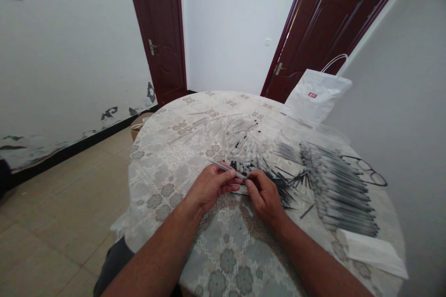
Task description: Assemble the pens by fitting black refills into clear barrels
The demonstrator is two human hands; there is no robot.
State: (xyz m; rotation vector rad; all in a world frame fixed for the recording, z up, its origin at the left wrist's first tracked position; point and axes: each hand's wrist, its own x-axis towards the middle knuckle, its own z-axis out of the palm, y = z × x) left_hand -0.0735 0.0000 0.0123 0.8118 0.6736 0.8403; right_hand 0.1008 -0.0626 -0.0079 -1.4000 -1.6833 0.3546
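Observation:
My left hand (212, 184) pinches a slim pen (220, 165) with a pale grey barrel, which points up and to the left. At the pen's other end, the fingertips of my right hand (264, 193) are closed; whether they hold a small part there is hidden. Just beyond my hands lies a loose heap of black refill-like sticks (284, 188) mixed with small black pieces. Behind it spreads a pile of translucent white pen barrels (226, 132). To the right, many similar grey pens (343, 195) lie stacked side by side in a long row.
A patterned cloth covers the round table (167, 190). Eyeglasses (371, 174) lie beside the stacked pens, with a folded white paper (374, 253) nearer me. A white paper bag (318, 95) stands at the back right. Below the table's far left edge is a brown box (135, 133).

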